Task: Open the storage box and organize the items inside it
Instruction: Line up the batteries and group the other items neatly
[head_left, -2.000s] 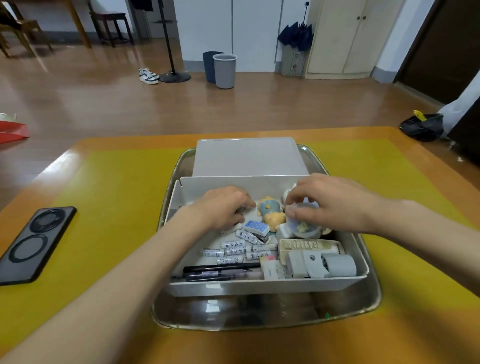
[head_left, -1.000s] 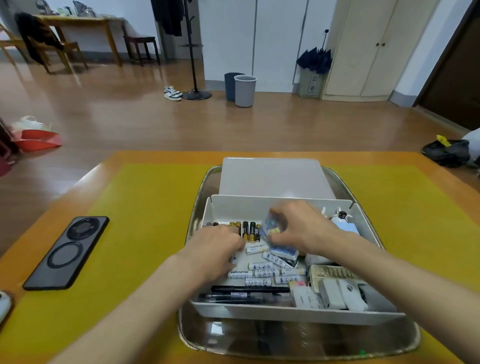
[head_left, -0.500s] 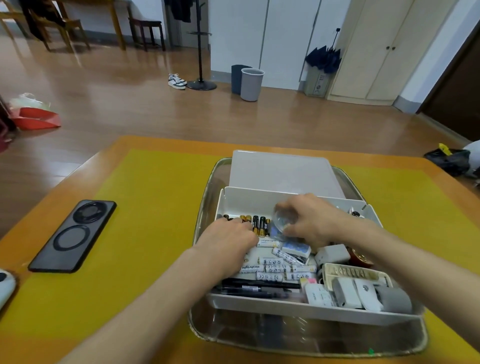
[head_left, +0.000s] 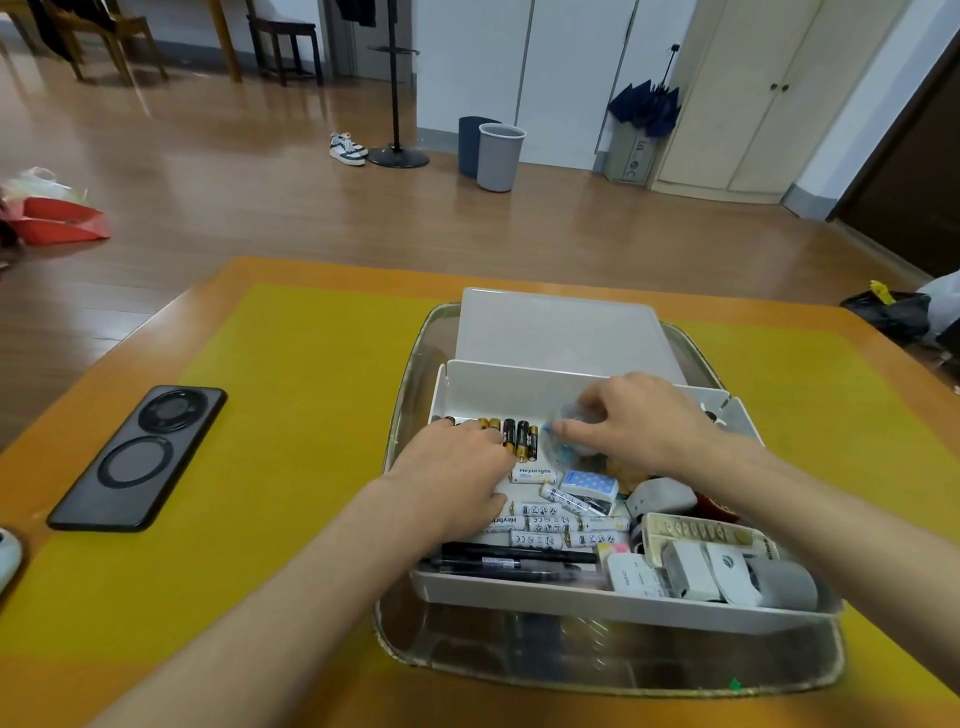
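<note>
The open box sits in a metal tray. The left hand rests curled on the far-left batteries; the right hand pinches a clear packet. Setting the packet down carelessly could scatter the row.

Box is packed tight around the fingers: batteries right ahead, pens behind. Open worktop to their left, just a phone there.

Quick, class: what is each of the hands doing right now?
Left hand: fingers resting on the black batteries; grasp cannot be told.
Right hand: pinching a small clear round item.
</note>
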